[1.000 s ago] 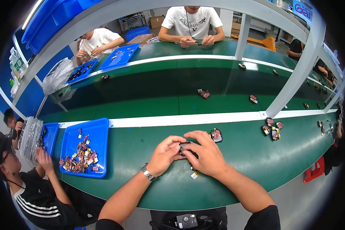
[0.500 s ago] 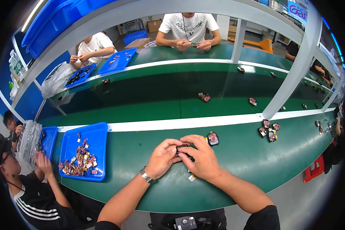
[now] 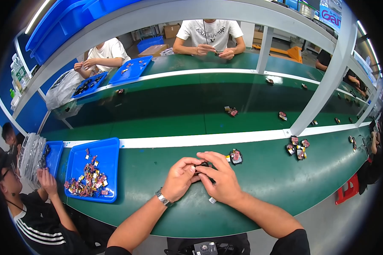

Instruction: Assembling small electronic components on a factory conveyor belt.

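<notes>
My left hand point(image 3: 180, 179), a metal watch on its wrist, pinches a small black plastic piece point(image 3: 204, 164) over the green bench. My right hand point(image 3: 222, 179) grips the same piece from the other side, its thumb and fingers closing over it. The fingers cover most of the piece, so its exact kind is unclear. A small whitish component point(image 3: 212, 200) shows just below my right hand; whether it is joined to the held piece I cannot tell. Just beyond my right fingers lies a black-rimmed unit point(image 3: 235, 156) with a red board in it.
Left of my hands stands a blue tray point(image 3: 115, 170) of red circuit boards with small batteries. Similar units point(image 3: 301, 153) are clustered at the right. A white rail point(image 3: 191, 140) and a slanted grey post point(image 3: 317, 89) border the bench. Co-workers sit opposite and at the left.
My hands stay together around the black piece, with the right fingers slightly shifted. The whitish component shows less below the right hand. The view has tilted slightly.
</notes>
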The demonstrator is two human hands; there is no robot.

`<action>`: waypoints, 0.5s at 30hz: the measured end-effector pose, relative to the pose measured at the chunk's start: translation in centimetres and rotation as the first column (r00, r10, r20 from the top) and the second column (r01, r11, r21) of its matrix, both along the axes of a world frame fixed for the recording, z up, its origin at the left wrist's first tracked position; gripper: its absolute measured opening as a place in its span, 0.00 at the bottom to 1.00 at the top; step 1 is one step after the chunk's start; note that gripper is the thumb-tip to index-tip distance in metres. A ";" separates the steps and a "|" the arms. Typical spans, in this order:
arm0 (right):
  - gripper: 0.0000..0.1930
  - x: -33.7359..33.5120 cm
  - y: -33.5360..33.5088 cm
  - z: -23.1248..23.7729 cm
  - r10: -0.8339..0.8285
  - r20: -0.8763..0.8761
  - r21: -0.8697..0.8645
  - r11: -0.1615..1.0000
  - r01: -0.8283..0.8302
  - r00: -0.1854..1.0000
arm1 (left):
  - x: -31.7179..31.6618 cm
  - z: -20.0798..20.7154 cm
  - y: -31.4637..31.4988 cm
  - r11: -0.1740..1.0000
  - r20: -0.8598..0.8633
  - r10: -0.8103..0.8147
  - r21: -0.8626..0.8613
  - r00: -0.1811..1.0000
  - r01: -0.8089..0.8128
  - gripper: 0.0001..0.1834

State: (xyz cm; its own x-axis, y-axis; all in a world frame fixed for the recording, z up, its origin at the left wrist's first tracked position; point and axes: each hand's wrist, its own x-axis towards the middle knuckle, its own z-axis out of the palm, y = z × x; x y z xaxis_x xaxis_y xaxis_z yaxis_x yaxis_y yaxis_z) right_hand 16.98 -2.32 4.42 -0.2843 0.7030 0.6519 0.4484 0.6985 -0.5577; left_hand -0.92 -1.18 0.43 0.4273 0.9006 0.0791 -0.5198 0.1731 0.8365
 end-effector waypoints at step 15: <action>0.11 0.7 0.2 0.0 0.016 -0.056 0.014 1.000 -0.015 0.998 | 0.2 0.5 -0.1 0.999 0.089 -0.044 -0.019 0.995 0.046 0.10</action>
